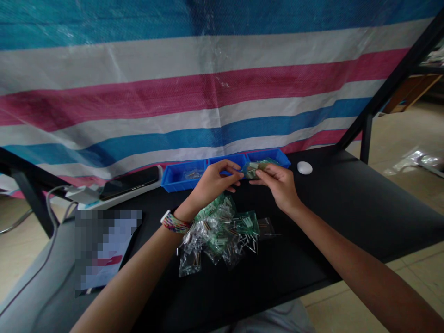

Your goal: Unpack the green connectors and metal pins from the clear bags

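A small green-tinted plastic bag (252, 172) is pinched between the thumb and fingers of my right hand (281, 185), above the front edge of the right blue bin. At the bag's left edge, the thumb and index tips of my left hand (219, 178) come together; whether they grip the bag or something tiny is unclear. Below both hands lies a heap of small clear and green bags (222, 231) with metal pins or screws and pale plugs. Behind the hands, the left blue bin (173, 179) contains a clear bag, and more green bags show in the right bin.
A white power strip (120, 198) with a phone (130, 182) on it sits at the back left. A partly pixelated flat item (113, 252) lies in front. To the right is a white oval object (304, 168). Striped sheeting (208, 92) hangs behind the black tabletop (347, 203).
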`<state>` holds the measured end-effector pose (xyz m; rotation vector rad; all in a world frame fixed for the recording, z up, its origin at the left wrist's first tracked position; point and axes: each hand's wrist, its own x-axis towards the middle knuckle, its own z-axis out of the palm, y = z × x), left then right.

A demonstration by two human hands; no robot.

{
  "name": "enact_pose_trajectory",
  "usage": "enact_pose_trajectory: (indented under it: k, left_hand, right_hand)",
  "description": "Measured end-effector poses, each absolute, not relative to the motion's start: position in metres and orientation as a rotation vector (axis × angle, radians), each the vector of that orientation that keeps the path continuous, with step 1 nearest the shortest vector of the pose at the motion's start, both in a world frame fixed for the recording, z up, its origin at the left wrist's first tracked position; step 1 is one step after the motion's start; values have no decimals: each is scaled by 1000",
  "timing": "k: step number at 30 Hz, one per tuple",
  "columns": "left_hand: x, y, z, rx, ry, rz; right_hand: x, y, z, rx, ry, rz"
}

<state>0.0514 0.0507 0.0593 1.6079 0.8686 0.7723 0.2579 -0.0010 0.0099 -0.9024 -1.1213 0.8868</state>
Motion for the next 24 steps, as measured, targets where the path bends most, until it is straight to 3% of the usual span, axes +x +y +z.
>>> enact_pose_trajectory:
  k: [5,8,13,18,24]
  left_hand:
    - [46,53,67,1649,870,710]
    - [43,54,70,1665,866,694]
    - [41,55,71,1686,858,699]
    - [39,59,68,1691,853,707]
    - [38,61,66,1676,876,721]
  right_hand:
    - [314,10,33,-1014,-1170,-6]
    - [335,20,32,-1133,-1323,-309]
    - [315,20,7,-1450,-1983,-221]
    - [279,3,6,-1333,-2009,-208]
    - [249,-15,13,-1048,-2244,303]
